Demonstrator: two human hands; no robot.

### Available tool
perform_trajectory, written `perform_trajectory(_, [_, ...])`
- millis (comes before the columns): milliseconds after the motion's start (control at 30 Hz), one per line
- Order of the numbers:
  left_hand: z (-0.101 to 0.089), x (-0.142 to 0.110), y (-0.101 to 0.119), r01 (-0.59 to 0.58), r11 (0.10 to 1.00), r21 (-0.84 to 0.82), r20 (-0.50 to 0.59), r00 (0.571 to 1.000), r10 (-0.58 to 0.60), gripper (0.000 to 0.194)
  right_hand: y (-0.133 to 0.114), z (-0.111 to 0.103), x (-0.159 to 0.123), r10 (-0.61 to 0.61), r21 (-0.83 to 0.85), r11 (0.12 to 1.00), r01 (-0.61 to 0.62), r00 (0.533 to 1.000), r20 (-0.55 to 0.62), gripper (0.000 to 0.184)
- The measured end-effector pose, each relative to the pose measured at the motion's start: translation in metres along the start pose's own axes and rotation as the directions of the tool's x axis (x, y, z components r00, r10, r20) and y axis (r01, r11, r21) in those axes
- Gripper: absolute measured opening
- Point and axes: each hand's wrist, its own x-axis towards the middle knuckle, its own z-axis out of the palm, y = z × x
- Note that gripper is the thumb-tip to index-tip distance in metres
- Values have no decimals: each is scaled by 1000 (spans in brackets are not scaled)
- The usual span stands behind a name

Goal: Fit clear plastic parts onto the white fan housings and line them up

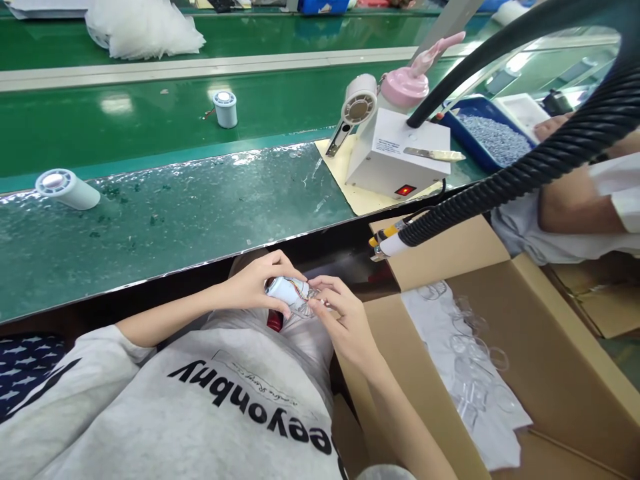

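My left hand (255, 283) is closed around a small white cylinder part (284, 290) with thin coloured wires, held just below the bench edge over my lap. My right hand (340, 317) pinches a clear plastic ring piece (306, 305) against the end of that cylinder. The two hands touch at the part. A dark red object (275, 321) shows beneath the hands.
Two more white cylinders lie on the green belt, one at the left (67, 189), one upright further back (225, 109). A white box machine (397, 153) with a black corrugated hose (525, 170) stands right. An open cardboard box (530, 320) holds clear rings. Another person's arm (575, 200) rests at the right.
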Motion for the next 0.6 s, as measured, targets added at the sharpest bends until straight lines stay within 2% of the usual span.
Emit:
perform_trajectory(100, [2, -3, -7, -18, 1000, 18, 12, 1000, 18, 64, 0, 1, -2, 66, 108, 993, -56, 994, -91, 34])
perform_trajectory(233, [1, -4, -6, -24, 997, -73, 94, 995, 30, 67, 2, 1, -3, 154, 295, 950, -107, 978, -143, 34])
perform_trajectory(300, [1, -5, -1, 11, 992, -128, 129, 992, 6, 66, 3, 0, -3, 204, 382, 914, -136, 968, -144, 35])
perform_trajectory(367, [2, -6, 3, 73, 978, -195, 137, 989, -47, 67, 5, -2, -3, 201, 430, 894, -127, 971, -132, 35])
perform_trajectory(467, [6, -8, 7, 181, 921, -344, 120, 982, -148, 69, 7, -6, -6, 49, 324, 946, -22, 996, -75, 24])
perform_trajectory(533, [9, -9, 8, 222, 870, -440, 116, 975, -191, 70, 9, -8, -10, -76, 139, 987, 80, 997, -33, 30])
perform_trajectory(600, [11, -10, 9, 245, 836, -492, 132, 969, -207, 70, 9, -9, -14, -173, -7, 985, 173, 985, -26, 36])
